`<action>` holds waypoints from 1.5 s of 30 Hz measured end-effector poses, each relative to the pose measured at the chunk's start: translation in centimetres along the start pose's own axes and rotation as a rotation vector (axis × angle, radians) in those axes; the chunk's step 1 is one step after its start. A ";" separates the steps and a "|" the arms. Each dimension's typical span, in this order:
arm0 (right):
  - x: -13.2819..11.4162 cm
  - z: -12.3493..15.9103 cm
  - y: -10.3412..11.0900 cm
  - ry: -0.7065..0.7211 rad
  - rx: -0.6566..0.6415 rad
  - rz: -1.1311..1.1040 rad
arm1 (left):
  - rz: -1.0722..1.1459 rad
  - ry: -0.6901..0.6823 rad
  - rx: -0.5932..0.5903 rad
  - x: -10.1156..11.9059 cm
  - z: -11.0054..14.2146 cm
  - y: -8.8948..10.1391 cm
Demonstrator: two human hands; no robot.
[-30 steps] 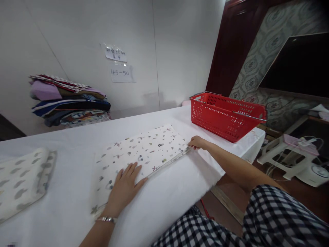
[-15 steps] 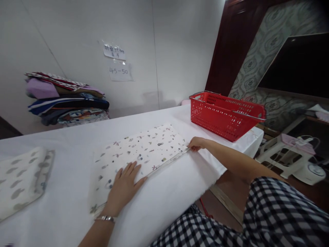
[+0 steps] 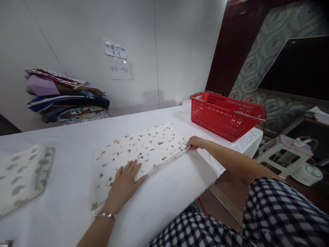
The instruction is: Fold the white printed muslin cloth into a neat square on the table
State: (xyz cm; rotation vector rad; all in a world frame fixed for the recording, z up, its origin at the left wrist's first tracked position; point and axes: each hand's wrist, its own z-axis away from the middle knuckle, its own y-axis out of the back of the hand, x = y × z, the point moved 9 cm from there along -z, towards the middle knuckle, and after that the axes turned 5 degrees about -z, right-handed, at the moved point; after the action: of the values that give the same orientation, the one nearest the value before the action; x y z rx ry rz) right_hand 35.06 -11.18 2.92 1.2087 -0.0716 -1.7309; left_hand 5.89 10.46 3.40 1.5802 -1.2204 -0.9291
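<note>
A folded white cloth [image 3: 151, 144] printed with small plants and other motifs lies flat on the white-covered table. My left hand [image 3: 125, 185] rests palm down on its near left part, fingers spread, a silver bracelet at the wrist. At the near right corner of the cloth, my right hand [image 3: 195, 142] pinches the edge between curled fingers. The fold layers show along the near edge. Farther left lies another folded cloth [image 3: 20, 175], cream with grey-green spots, apart from both hands.
A red plastic basket [image 3: 226, 116] with metal handles stands at the table's right end. Folded fabrics [image 3: 66, 97] are stacked at the back left by the wall. Right of the table are a white stool [image 3: 285, 154] and a dark screen [image 3: 300, 68].
The pinched corner has shifted slightly left with my right hand, and the cloth there looks a little more bunched. My left hand stays in place on the cloth.
</note>
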 end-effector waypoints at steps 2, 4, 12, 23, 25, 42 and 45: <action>0.2 0.0 -0.2 0.009 0.002 -0.005 | -0.001 0.004 -0.004 0.0 0.0 0.0; 0.3 0.1 -0.3 0.011 0.008 -0.008 | 0.001 0.005 -0.009 0.0 0.0 0.0; -0.9 0.4 0.7 0.015 -0.012 -0.075 | -0.011 0.017 -0.027 -0.2 0.0 -0.3; -1.0 0.4 0.5 0.022 -0.071 -0.160 | 0.000 0.011 -0.028 -0.1 0.0 -0.1; -0.7 0.4 0.4 0.004 -0.094 -0.156 | 0.004 0.019 -0.044 -0.1 0.0 -0.2; -1.7 0.4 -1.0 0.011 -0.165 -0.170 | 0.027 0.024 -0.055 -0.5 0.1 -0.5; -1.7 0.2 -1.5 -0.003 -0.178 -0.185 | 0.040 0.022 -0.051 -0.5 0.1 -0.5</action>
State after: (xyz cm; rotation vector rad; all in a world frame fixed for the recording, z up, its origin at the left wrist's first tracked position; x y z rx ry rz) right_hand 33.99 -9.24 3.38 1.1095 0.1952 -1.8559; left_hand 5.80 10.91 2.94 1.5166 -1.2000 -0.9082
